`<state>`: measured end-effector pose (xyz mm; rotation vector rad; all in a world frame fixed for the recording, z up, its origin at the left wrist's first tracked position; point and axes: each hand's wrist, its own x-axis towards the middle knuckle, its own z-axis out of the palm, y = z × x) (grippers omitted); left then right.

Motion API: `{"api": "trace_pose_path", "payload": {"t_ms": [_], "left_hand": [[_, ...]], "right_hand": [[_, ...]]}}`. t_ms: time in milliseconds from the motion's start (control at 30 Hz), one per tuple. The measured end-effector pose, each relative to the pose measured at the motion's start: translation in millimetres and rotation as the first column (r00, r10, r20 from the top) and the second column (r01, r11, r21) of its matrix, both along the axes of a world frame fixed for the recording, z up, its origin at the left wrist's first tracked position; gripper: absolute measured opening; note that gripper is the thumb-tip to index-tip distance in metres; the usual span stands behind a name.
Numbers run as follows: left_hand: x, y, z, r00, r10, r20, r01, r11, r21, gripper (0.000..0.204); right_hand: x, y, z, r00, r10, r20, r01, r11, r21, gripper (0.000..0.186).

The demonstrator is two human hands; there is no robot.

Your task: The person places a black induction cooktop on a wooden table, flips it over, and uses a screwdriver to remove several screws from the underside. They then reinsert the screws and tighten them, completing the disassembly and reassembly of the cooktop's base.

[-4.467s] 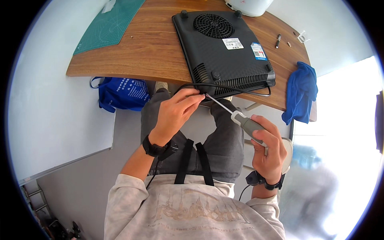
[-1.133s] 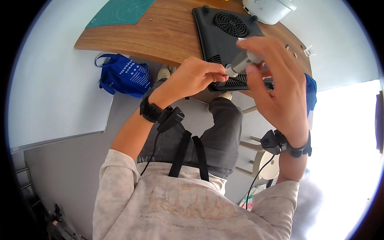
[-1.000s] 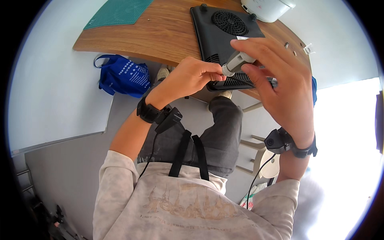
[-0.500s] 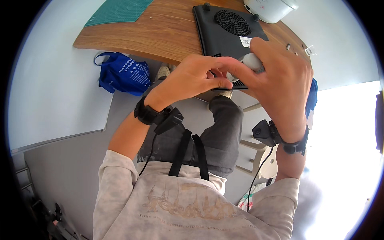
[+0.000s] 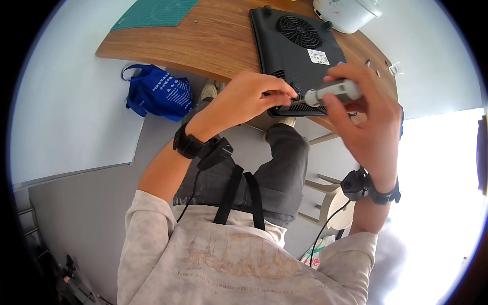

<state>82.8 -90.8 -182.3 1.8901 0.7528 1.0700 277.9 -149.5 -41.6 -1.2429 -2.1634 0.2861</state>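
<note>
My right hand (image 5: 373, 114) grips a screwdriver (image 5: 338, 92) by its thick grey-and-white handle. The tool lies nearly level, its thin shaft pointing left. At the shaft's end my left hand (image 5: 256, 95) is closed in a pinch; what sits between its fingertips is too small to make out. Both hands are over the near end of a flat black appliance (image 5: 297, 56), which looks like an induction cooker turned underside up. It shows a round fan grille, small feet, a white label and slotted vents. My fingers hide part of the near edge.
A green cutting mat (image 5: 152, 14) lies at the wooden table's (image 5: 203, 43) far left. A white rounded appliance (image 5: 351, 14) stands at the far right, with small loose parts (image 5: 368, 62) nearer. Below the table are a blue bag (image 5: 157, 94) and a light stool (image 5: 338, 206).
My right hand has drawn back to the right and lower, baring the screwdriver and the label. My left hand stays pinched in nearly the same place.
</note>
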Motion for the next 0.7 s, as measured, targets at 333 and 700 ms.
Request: {"api": "trace_pose_path", "payload": {"t_ms": [333,700], "left_hand": [[10.7,4.1,-13.2,0.902,0.258,-0.347,-0.074,0.882,0.466,0.054],[17.3,12.1,-13.0,0.834,0.313,-0.454,0.024,0.801,0.598,0.061]], "right_hand": [[35.1,-23.5,-8.1,0.938,-0.157,-0.308,0.172,0.985,0.021,0.030],[65.8,-61.5,-51.1,0.889,-0.251,-0.382,0.283,0.959,0.027,0.009]]}}
